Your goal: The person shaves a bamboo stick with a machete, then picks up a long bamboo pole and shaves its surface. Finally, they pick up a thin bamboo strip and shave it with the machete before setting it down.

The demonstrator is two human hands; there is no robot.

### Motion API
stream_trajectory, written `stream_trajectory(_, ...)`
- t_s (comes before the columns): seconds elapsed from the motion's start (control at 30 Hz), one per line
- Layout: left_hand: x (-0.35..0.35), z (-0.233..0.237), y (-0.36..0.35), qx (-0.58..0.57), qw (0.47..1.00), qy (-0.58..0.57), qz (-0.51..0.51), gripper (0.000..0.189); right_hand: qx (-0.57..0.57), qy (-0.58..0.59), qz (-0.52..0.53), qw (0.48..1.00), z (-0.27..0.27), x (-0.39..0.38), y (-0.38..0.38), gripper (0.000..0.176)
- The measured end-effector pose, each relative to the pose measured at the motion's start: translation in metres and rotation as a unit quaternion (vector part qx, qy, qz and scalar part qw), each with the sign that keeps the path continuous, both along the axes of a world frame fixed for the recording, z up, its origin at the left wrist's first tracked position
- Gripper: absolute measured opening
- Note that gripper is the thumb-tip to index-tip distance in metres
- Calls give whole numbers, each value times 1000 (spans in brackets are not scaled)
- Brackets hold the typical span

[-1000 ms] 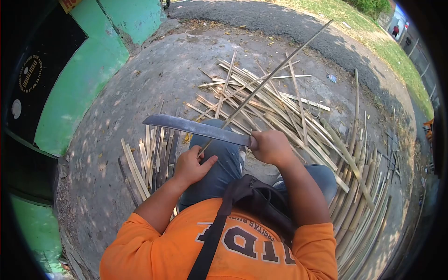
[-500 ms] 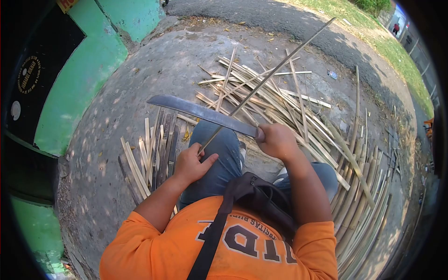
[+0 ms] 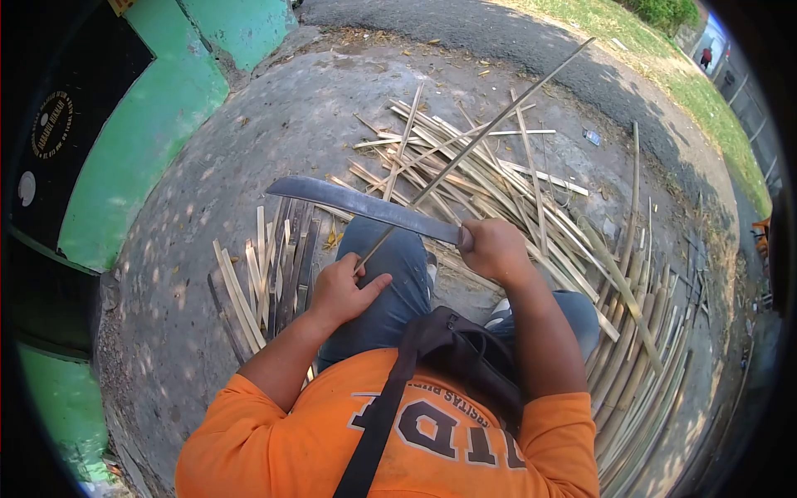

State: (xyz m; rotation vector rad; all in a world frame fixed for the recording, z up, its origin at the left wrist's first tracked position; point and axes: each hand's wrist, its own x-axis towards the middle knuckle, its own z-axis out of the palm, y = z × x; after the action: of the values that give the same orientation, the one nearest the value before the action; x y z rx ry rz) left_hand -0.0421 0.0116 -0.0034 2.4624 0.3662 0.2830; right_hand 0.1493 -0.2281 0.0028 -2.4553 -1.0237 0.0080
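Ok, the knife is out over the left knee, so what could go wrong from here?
The knife lies across the stick just ahead of the left hand; a slip that way could cut the fingers.
The left knee sits beneath the crossing, so the blade might catch it.
The stick juts far out from the left hand's grip, so its far end may swing.

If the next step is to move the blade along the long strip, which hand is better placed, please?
Probably the right hand: it grips the blade at the handle end, and that blade crosses the long strip. The left hand is occupied, holding the strip near its lower end.
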Motion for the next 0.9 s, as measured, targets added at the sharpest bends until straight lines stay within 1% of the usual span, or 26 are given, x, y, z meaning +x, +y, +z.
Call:
stream_trajectory(0.1, 0, -4, 0, -7, 1000, 2, 9, 58, -22, 3, 24, 999, -3, -3, 3, 11)
stream_trajectory(0.2, 0, -10, 2, 21, 999, -30, -6, 57, -46, -28, 63, 997, -5, -8, 9, 9)
stream_trajectory(0.3, -2, -8, 2, 5, 999, -38, -11, 57, -20, -6, 40, 999, -1, 0, 4, 13)
stream_trajectory(0.4, -1, -3, 1, -10, 1000, -9, -1, 57, -7, -13, 1, 1000, -1, 9, 1, 13)
stream_trajectory(0.43, -1, -4, 1, -11, 1000, -15, -3, 57, -14, -14, 1, 1000, 0, 10, 1, 13)
stream_trajectory(0.5, 0, -6, 2, -10, 1000, -29, -8, 57, 16, -11, 2, 1000, 5, 2, 1, 13)
stream_trajectory(0.53, 0, -6, 3, -13, 1000, -17, -2, 57, 30, -8, 2, 1000, 5, -2, 1, 13)
stream_trajectory(0.63, -1, -4, 1, -16, 1000, 6, 6, 55, 14, 18, 49, 999, -4, -6, 8, 14)
stream_trajectory(0.73, 1, -4, 0, 4, 1000, -18, -2, 56, -44, -17, 78, 996, 2, -10, 11, 11)
stream_trajectory(0.8, 0, -7, 0, 18, 999, -39, -6, 56, -37, -17, 51, 998, 0, -3, 10, 10)
stream_trajectory(0.9, -1, -7, 3, -1, 1000, -20, -4, 56, -16, -11, 25, 999, -2, 5, 7, 13)
